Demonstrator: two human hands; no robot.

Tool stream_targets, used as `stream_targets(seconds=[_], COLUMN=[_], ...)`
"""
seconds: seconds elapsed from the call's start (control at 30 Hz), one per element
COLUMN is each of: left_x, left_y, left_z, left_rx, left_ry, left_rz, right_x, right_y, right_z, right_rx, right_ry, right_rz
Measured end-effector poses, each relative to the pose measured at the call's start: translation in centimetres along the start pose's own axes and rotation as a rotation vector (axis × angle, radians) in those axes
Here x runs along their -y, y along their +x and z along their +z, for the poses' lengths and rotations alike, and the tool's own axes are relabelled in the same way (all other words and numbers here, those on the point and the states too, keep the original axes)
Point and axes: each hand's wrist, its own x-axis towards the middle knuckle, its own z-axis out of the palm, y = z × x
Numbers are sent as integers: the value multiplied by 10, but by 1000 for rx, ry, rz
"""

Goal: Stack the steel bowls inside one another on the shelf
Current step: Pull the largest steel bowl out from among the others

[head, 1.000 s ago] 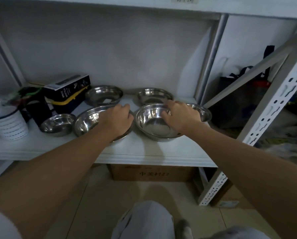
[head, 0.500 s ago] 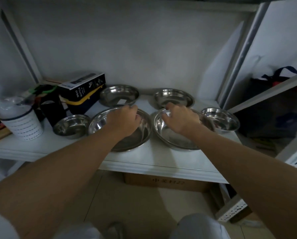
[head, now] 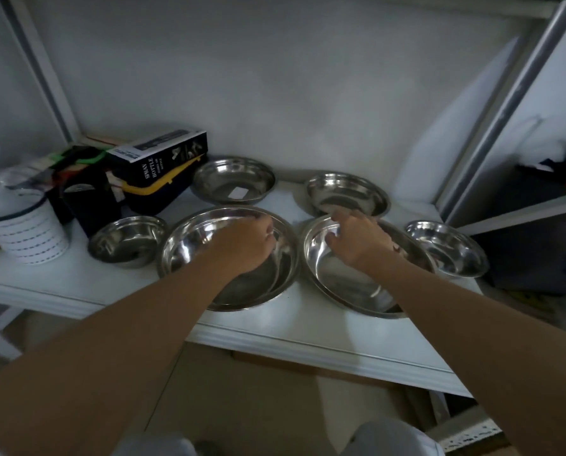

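Several steel bowls sit on the white shelf [head: 77, 284]. My left hand [head: 242, 245] reaches into the large left bowl [head: 186, 251], fingers curled on its far rim. My right hand [head: 357, 240] pinches the far left rim of the large right bowl [head: 357, 291], thumb inside. Both large bowls lie flat near the front. Behind them stand two medium bowls, one at the back left [head: 233, 179] and one at the back right [head: 347, 192]. A small bowl [head: 127, 238] sits left of the large pair. Another small bowl [head: 446, 248] sits at the right end.
A black spray-bottle box [head: 163, 159] and dark items crowd the back left. A white striped cup [head: 21, 232] stands at the left edge. A slanted metal upright [head: 492, 110] bounds the shelf on the right. A cardboard box lies under the shelf.
The view has moved closer and further over the shelf. The large right bowl, tilted a second ago, now lies flat. Both hands stay at the far rims of the large bowls.
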Motion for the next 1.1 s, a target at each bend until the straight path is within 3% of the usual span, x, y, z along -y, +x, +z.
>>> stream_targets(seconds=[0.2,0.37,0.57,0.9,1.1], left_x=[-31,-36,-43,-68,-60], left_y=[25,44,58,81,81], left_z=[36,44,49,56,8], left_rx=[73,150,163,-35,-163], left_ry=[-17,187,252,85,-45], left_rz=[81,43,78,-6,-94], right_x=[-57,-85,-96,-126,-85], right_y=[1,-2,4,0,6], right_z=[5,8,8,1,-39], right_rx=[-37,15,21,-124,-278], right_ry=[16,5,-5,28,40], right_rz=[261,322,402,449,338])
